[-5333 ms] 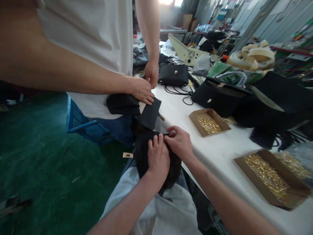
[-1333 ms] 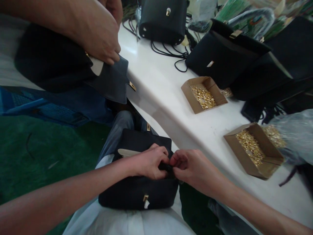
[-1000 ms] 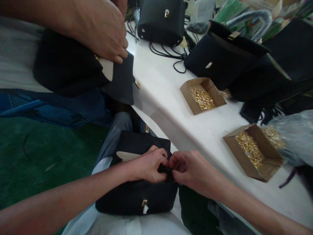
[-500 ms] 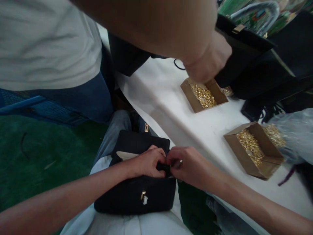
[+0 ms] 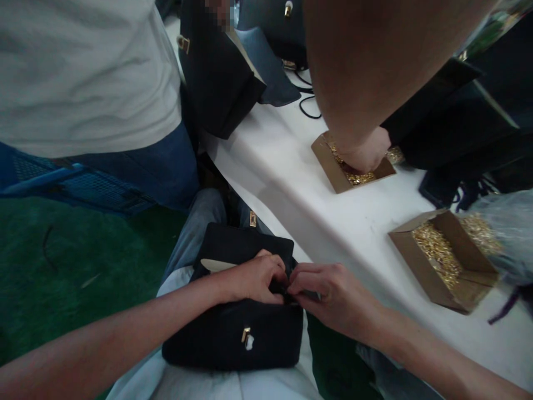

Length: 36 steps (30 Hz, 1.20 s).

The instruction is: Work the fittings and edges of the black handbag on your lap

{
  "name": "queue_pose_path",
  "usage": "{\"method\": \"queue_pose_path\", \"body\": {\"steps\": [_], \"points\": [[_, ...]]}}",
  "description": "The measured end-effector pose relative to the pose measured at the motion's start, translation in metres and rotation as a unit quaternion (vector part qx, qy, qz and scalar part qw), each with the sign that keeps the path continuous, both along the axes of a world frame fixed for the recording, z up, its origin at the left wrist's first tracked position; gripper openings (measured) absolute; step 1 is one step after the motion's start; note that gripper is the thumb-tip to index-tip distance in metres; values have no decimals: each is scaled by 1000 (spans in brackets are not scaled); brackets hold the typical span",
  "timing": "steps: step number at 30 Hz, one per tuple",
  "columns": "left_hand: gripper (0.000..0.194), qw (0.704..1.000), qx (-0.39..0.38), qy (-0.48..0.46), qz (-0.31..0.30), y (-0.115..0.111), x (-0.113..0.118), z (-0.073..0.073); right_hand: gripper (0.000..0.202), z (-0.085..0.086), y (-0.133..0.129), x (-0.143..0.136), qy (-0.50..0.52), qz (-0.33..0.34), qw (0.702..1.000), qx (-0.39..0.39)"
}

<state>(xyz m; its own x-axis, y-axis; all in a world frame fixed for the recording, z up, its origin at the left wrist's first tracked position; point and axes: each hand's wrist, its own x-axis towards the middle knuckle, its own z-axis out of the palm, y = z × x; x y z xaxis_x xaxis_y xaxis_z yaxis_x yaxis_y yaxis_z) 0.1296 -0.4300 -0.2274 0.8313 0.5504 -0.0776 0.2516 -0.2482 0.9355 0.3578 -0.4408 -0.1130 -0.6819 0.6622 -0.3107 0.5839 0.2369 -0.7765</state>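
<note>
A black handbag [image 5: 233, 347] with a gold clasp lies across my lap, its flap folded away from me and showing a cream-coloured piece. At the bag's right side edge, my left hand [image 5: 260, 278] is closed on the black side of the bag, thumb and fingers curled together. My right hand [image 5: 322, 289] meets it there from the right, fingertips pinched close to the edge. Whatever sits between the right fingertips is too small and hidden to make out.
The white table [image 5: 287, 178] on the right bears two cardboard boxes, a nearer box [image 5: 425, 278] and a farther box [image 5: 333, 169], holding small gold pieces. A co-worker's hand [image 5: 366, 153] reaches into the farther one. A second black bag [image 5: 220, 83] stands beside a person in a pale shirt.
The co-worker's hand has lowered into the farther box. The second black bag has come more into view as that arm shifted right. My fingertips have moved slightly at the bag's edge.
</note>
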Motion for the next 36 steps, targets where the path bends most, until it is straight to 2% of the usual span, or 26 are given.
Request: {"method": "queue_pose_path", "body": {"steps": [5,11,18,23,28,36], "points": [[20,1000,-4,0,-19,1,0,1,27,4,5,1,31,48,998,-20],[21,1000,-5,9,-27,5,1,5,29,13,14,-4,-22,115,993,-23],[21,999,-15,10,-35,4,-1,6,31,20,18,-11,-88,209,973,43],[16,998,-38,-7,-40,4,-6,14,26,27,16,-20,-163,261,947,90],[13,997,-60,-19,-41,4,-6,21,23,25,11,-18,-185,265,943,79],[16,997,-79,-13,-16,-1,0,23,29,19,9,-11,-133,198,970,37]]}}
